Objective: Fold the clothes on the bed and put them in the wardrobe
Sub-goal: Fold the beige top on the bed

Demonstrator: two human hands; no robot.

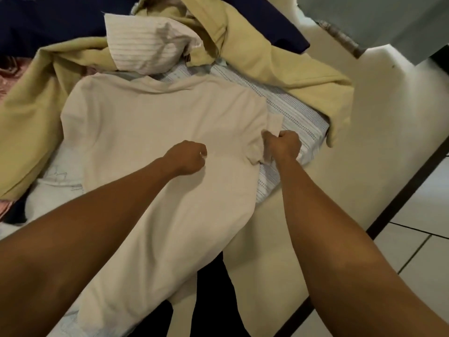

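A cream shirt (155, 122) lies spread flat across the bed (379, 132), its lower part hanging over the near edge. My right hand (283, 144) grips the shirt's right edge, with a small flap of cream cloth sticking up above the fist. My left hand (187, 156) is curled on the middle of the shirt and pinches the fabric there. Both forearms reach in from the bottom of the view.
A yellow garment (279, 59) is heaped behind and around the shirt, with a white ribbed piece (145, 42) on top and dark navy cloth (48, 20) at the back. A striped cloth (291, 110) lies under the shirt's right side. Tiled floor (418, 239) runs along the bed's right edge.
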